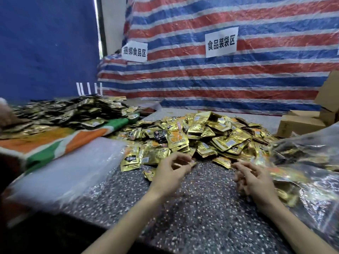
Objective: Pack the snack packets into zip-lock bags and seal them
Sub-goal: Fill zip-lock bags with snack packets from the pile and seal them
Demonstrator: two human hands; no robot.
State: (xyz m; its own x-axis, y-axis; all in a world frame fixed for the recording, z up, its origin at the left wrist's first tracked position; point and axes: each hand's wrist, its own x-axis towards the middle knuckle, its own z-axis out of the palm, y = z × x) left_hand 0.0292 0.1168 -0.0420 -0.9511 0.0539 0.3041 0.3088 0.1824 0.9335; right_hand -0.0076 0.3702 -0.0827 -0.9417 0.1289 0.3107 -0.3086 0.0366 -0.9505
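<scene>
A big heap of gold snack packets point(207, 136) lies on the speckled table point(201, 217) just beyond both hands. My left hand point(170, 173) hovers at the heap's near edge with loosely curled fingers, its fingertips close to a small gold packet point(193, 163); blur hides whether they touch. My right hand point(251, 178) hovers beside it, fingers loosely curled and holding nothing. A stack of empty clear zip-lock bags point(73, 167) lies to the left. Clear bags filled with packets point(308, 162) are piled on the right.
A second heap of darker packets point(64, 112) sits at the back left on an orange-green-white sack point(55, 142). Cardboard boxes point(302, 123) stand at the back right. A striped tarp point(220, 74) with paper signs closes the back. Another person's hand point(4, 114) shows at the far left.
</scene>
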